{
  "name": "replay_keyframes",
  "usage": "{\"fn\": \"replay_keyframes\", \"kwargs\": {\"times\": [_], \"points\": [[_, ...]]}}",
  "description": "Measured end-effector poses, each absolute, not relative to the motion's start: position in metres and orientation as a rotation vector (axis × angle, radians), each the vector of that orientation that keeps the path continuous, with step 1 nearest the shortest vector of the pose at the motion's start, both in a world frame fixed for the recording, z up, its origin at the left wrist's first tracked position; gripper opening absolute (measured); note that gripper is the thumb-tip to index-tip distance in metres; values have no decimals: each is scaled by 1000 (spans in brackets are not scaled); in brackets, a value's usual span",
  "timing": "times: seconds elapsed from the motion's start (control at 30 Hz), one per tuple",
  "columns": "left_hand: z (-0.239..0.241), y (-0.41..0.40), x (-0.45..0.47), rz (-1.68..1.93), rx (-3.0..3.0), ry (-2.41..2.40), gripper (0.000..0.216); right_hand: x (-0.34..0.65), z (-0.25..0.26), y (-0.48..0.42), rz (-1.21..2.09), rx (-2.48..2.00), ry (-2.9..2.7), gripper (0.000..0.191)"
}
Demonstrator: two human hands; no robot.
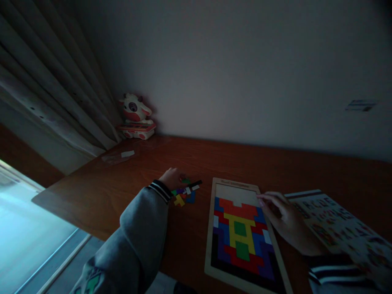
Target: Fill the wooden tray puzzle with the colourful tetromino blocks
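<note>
Right hand (284, 220) at board (226, 192) rim, wide tabletop (245, 161) behind

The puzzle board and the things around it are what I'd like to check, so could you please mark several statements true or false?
1. The left hand is at the loose pieces. True.
2. The right hand is on the cow toy. False: it is at the right edge of the puzzle board.
3. A printed sheet lies right of the board. True.
4. The loose pieces lie right of the board. False: they lie left.
</note>
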State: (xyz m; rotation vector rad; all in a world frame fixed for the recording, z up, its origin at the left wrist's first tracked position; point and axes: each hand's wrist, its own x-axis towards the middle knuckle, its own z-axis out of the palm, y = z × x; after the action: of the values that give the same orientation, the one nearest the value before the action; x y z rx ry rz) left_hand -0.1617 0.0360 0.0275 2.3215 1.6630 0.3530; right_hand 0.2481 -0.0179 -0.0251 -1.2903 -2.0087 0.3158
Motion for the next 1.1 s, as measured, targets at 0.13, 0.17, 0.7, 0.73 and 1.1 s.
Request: {"fn": "replay_keyframes", "kwargs": {"times": [0.13, 0.17, 0.7, 0.73, 1.1], "points": [[25, 36, -161, 379, 2298, 1675, 26, 249, -25, -18, 342, -1288, -2012, 23], [23, 36, -162, 411, 2290, 1661, 28, 249, -24, -18, 352, -1283, -2009, 23], [24, 16, -117, 1093, 2389, 1116, 35, 218, 6, -23, 652, -1289, -1857, 30], [25, 14, -108, 1115, 2412, 1060, 34, 209, 13, -23, 808, -1295, -1847, 32], [13, 3, -38, 1186, 2474, 926, 36, 169, 24, -8, 1364, -1073, -1582, 34]]}}
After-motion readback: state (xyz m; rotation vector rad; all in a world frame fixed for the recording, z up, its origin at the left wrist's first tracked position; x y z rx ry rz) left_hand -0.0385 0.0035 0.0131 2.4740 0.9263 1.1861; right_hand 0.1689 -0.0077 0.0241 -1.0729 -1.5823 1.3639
